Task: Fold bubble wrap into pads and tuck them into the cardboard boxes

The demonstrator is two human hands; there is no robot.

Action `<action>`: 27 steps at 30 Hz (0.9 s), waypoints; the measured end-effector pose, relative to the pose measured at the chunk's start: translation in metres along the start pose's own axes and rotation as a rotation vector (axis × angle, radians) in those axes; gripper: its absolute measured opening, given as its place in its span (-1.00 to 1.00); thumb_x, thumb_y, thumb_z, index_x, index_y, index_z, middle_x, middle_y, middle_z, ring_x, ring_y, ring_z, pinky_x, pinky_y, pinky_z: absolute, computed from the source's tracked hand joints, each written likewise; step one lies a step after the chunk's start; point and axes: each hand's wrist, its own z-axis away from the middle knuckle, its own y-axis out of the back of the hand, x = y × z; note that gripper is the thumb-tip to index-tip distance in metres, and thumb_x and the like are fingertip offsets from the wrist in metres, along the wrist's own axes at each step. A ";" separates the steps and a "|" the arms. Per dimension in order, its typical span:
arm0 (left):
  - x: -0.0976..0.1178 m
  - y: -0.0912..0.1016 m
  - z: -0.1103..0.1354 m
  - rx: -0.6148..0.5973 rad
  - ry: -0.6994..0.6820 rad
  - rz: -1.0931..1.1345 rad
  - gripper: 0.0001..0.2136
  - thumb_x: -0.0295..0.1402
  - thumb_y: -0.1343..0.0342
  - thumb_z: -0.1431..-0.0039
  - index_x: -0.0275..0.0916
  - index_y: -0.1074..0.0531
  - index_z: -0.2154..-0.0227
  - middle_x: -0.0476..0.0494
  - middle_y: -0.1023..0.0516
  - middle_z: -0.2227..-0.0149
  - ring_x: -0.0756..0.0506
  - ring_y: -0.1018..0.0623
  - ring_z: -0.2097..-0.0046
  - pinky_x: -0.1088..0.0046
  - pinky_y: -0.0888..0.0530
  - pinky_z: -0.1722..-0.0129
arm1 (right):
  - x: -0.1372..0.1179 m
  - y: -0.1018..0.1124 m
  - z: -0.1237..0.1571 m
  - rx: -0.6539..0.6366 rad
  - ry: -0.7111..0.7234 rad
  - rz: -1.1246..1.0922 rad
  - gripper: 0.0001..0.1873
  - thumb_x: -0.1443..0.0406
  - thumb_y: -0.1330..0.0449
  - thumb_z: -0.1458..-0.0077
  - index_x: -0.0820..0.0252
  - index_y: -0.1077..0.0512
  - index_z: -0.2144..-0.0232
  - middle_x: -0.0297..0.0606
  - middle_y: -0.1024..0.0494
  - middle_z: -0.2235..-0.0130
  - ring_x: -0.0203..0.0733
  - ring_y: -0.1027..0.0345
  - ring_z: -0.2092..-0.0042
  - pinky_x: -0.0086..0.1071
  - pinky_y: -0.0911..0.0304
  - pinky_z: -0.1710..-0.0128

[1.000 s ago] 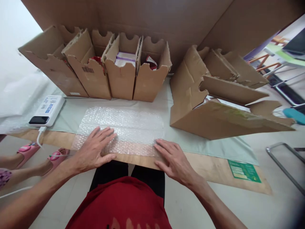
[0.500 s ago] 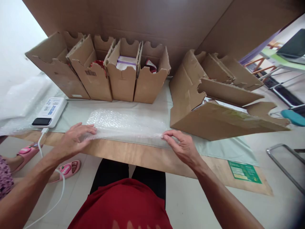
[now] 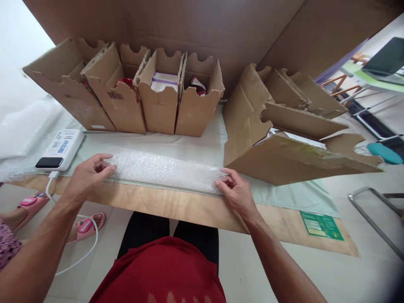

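A long, narrow strip of bubble wrap (image 3: 164, 169) lies along the front of the table, on the pale green cloth. My left hand (image 3: 91, 174) pinches its left end between thumb and fingers. At the other end, my right hand (image 3: 235, 189) grips the right edge with curled fingers. The strip stretches roughly level between both hands. Whether anything lies inside the layers I cannot tell.
Several cardboard bins (image 3: 160, 105) stand along the back, some with small packages inside. More cardboard bins (image 3: 284, 155) are at the right. A white power bank (image 3: 61, 149) with a cable sits at left, beside loose bubble wrap (image 3: 25, 130). A person's sandalled foot (image 3: 86, 225) shows below.
The bubble wrap has been folded into a narrower strip, its near edge moved away from me. My left hand has shifted left and closed on its end; my right hand has changed grip.
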 end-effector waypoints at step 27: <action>0.008 -0.007 -0.005 -0.008 -0.057 -0.495 -0.78 -0.21 0.02 -0.24 -0.19 -0.48 0.30 -0.21 -0.57 0.26 -0.23 -0.52 0.23 0.35 -0.31 0.32 | -0.024 -0.010 -0.046 -0.214 0.074 0.645 -0.89 0.25 -0.19 -0.09 0.11 -0.51 0.33 -0.26 -0.58 0.37 -0.09 -0.42 0.34 -0.32 -0.18 0.35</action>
